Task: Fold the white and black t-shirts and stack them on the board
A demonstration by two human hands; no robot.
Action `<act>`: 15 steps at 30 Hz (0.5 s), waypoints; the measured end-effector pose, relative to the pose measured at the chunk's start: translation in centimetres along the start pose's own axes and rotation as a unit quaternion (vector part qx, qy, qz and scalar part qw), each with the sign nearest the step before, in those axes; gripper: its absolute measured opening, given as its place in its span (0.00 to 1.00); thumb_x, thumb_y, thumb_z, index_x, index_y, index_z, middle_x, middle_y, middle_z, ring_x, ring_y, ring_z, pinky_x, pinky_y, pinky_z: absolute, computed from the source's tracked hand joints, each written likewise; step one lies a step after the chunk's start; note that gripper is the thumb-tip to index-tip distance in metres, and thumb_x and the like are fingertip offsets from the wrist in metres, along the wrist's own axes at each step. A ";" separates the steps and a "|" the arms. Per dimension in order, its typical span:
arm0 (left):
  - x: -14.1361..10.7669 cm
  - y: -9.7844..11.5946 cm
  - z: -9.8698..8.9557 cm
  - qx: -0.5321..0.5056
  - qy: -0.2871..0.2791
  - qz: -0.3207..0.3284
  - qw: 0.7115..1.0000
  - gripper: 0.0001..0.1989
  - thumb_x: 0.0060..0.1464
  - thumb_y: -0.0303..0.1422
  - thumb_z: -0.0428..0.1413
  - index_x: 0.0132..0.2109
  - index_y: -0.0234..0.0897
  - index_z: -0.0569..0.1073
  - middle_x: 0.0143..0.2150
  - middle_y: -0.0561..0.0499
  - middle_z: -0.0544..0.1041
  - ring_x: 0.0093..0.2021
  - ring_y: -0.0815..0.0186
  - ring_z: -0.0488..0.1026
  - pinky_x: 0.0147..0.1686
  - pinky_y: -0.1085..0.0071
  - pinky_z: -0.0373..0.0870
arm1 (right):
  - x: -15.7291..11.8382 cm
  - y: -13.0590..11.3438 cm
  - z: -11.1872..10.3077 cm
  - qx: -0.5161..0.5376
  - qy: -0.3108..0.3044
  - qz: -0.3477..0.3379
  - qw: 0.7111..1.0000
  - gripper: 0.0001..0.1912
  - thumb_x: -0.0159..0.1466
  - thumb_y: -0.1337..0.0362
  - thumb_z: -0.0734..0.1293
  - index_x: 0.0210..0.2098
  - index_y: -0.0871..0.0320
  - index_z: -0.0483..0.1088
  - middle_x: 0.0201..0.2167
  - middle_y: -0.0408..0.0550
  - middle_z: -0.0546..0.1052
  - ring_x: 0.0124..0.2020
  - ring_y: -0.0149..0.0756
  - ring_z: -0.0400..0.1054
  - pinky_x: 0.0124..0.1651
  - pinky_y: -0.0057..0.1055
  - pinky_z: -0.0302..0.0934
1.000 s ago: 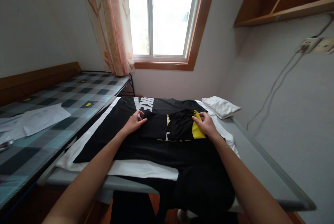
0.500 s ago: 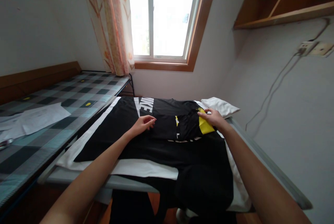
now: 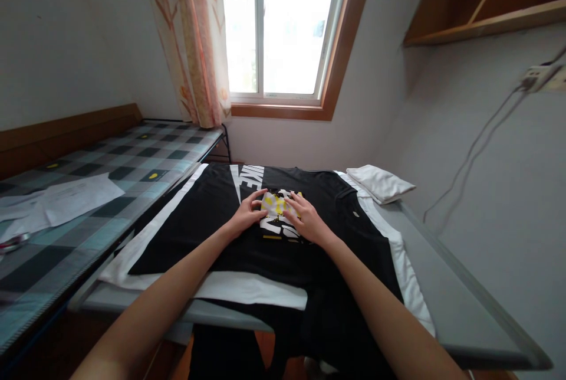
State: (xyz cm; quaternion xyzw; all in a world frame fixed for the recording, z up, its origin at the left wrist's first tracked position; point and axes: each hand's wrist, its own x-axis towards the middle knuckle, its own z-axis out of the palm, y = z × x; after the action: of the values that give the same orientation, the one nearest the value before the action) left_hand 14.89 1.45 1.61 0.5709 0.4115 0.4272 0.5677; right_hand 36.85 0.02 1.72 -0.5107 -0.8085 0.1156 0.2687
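A black shirt (image 3: 186, 238) with large white lettering lies spread on a grey table (image 3: 460, 285). On its middle is a black cloth section with a white-and-yellow print (image 3: 275, 206), apparently a small folded garment. My left hand (image 3: 248, 213) rests at the left edge of the print, fingers apart. My right hand (image 3: 306, 219) lies over its right side, fingers spread on the cloth. Neither hand visibly grips anything. The shirt's collar and a small label show right of my right hand.
White cloth (image 3: 411, 274) shows beneath the black shirt, and a folded white cloth (image 3: 379, 183) lies at the far right. A checked bed (image 3: 106, 156) with papers (image 3: 73, 200) stands left. Behind are a curtain (image 3: 194, 43) and window; a power cord (image 3: 469, 150) hangs right.
My right hand has moved left from the yellow part near the collar to the middle. The small cloth section is now more compact, with its print facing up, and the collar is uncovered.
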 end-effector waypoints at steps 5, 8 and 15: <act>0.5 -0.3 -0.5 0.046 0.016 -0.001 0.999 0.30 0.45 0.30 0.60 0.58 0.36 0.71 0.42 0.47 0.77 0.29 0.72 0.71 0.30 0.74 0.68 | -0.4 -0.5 0.6 -0.077 -0.062 -0.029 0.995 0.33 0.68 0.45 0.56 0.65 0.55 0.61 0.70 0.55 0.52 0.70 0.52 0.41 0.68 0.53 0.37; 0.6 -0.6 -0.7 0.131 0.025 0.004 0.991 0.28 0.48 0.32 0.59 0.58 0.38 0.71 0.43 0.47 0.75 0.29 0.70 0.72 0.32 0.71 0.71 | -0.6 -0.5 0.9 -0.101 -0.083 -0.032 0.991 0.33 0.67 0.44 0.56 0.66 0.53 0.59 0.70 0.55 0.50 0.71 0.52 0.40 0.68 0.53 0.35; -0.1 -0.8 -0.1 0.439 0.031 0.201 0.875 0.26 0.59 0.42 0.53 0.63 0.44 0.66 0.68 0.44 0.58 0.67 0.53 0.56 0.65 0.55 0.54 | -0.7 0.2 0.9 -0.083 -0.094 -0.041 0.991 0.34 0.67 0.43 0.56 0.67 0.52 0.58 0.71 0.53 0.49 0.71 0.51 0.39 0.69 0.52 0.35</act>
State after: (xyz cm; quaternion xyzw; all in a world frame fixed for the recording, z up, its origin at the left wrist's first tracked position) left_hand 14.74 1.38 0.79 0.8186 0.4503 0.3248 0.1470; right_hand 36.75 -0.41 0.66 -0.4845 -0.8573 0.0844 0.1525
